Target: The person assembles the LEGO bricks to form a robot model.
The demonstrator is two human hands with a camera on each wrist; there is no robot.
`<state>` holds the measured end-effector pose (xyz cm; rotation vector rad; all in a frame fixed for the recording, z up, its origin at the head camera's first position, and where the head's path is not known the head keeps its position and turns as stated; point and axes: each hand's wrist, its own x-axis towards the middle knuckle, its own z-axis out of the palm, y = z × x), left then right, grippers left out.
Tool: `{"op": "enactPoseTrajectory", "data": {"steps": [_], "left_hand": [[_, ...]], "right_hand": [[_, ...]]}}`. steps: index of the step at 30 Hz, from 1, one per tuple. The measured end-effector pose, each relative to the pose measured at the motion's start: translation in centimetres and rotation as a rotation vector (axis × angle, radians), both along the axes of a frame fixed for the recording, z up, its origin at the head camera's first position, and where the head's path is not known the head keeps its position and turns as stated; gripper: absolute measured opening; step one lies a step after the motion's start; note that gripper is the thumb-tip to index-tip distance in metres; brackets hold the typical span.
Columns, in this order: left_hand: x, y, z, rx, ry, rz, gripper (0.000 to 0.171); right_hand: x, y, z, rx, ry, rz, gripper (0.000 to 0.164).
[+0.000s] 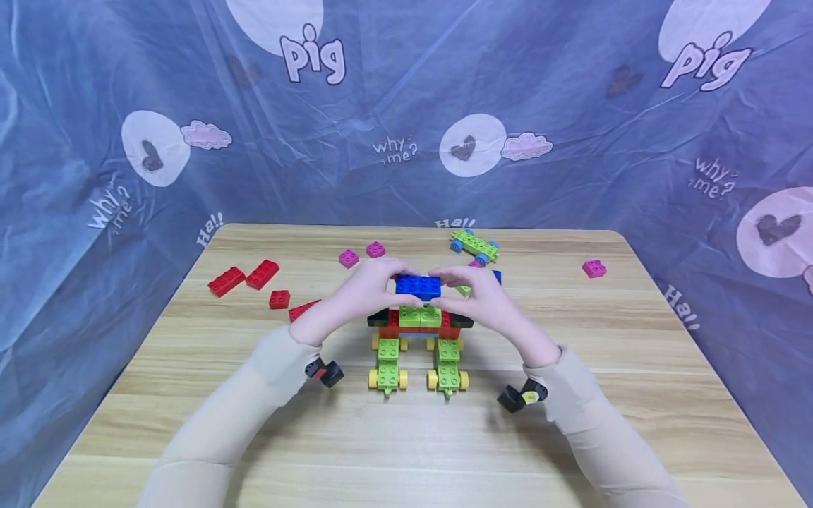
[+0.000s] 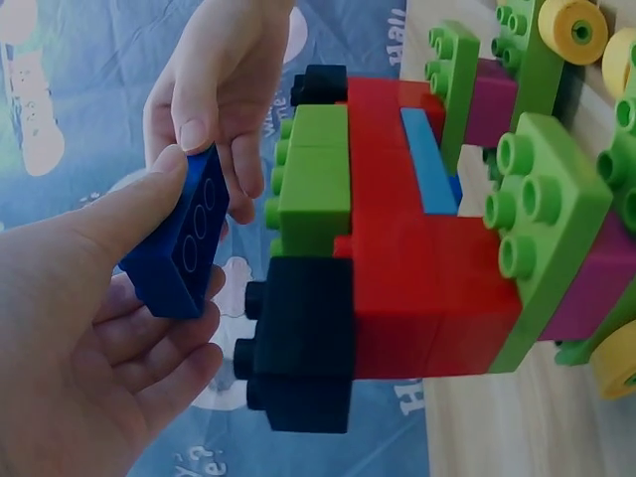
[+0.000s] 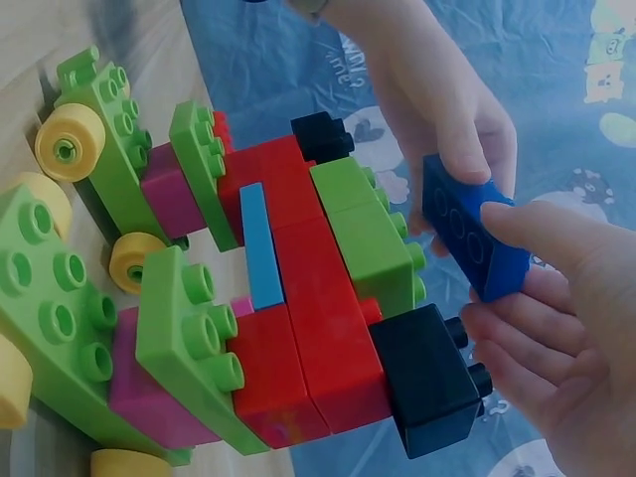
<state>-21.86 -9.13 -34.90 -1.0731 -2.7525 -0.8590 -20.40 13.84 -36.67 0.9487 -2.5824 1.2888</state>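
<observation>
Between my two hands is a blue building brick [image 1: 418,287], studs up. My left hand [image 1: 371,288] pinches one end of it with thumb and fingers, and my right hand [image 1: 478,295] pinches the other. The brick hangs just above two light green bricks [image 2: 316,179], with a gap showing in both wrist views. Those green bricks top a build whose middle is red bricks [image 3: 320,328], with a black brick [image 2: 303,343] at either end. Below are green plates, purple bricks [image 3: 164,383] and green wheeled bases [image 1: 388,372] with yellow wheels.
Several loose red bricks [image 1: 263,274] lie on the left of the wooden table [image 1: 406,451]. Pink bricks [image 1: 348,258] sit toward the back, another pink brick [image 1: 594,269] far right. A green wheeled base [image 1: 474,244] with blue wheels stands behind my right hand. A printed blue cloth [image 1: 406,190] hangs behind.
</observation>
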Motion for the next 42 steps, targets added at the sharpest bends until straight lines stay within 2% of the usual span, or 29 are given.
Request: {"op": "enactPoseTrajectory", "data": {"steps": [8,14,21,30,42], "left_hand": [[0.3,0.3,-1.0,0.023,0.02,-0.021,0.044],[0.5,0.4,-1.7,0.052,-0.019,-0.016,0.044],[1.1,0.3,-1.8,0.063,-0.082,-0.01,0.046],[1.4,-0.2,-2.2,0.074,-0.053,-0.055,0.043],[2.0,-0.5,-2.7,0.091,-0.083,-0.035,0.042]], "right_hand": [[0.2,0.0,-0.3,0.034,-0.033,-0.018,0.04],[0.3,0.1,-0.5,0.034,-0.053,-0.022,0.038],[0.5,0.4,-0.8,0.019,-0.077,-0.015,0.038],[0.6,0.7,-1.2,0.027,-0.07,0.013,0.038],[0.6,0.8,-1.5,0.04,-0.082,0.022,0.039]]}}
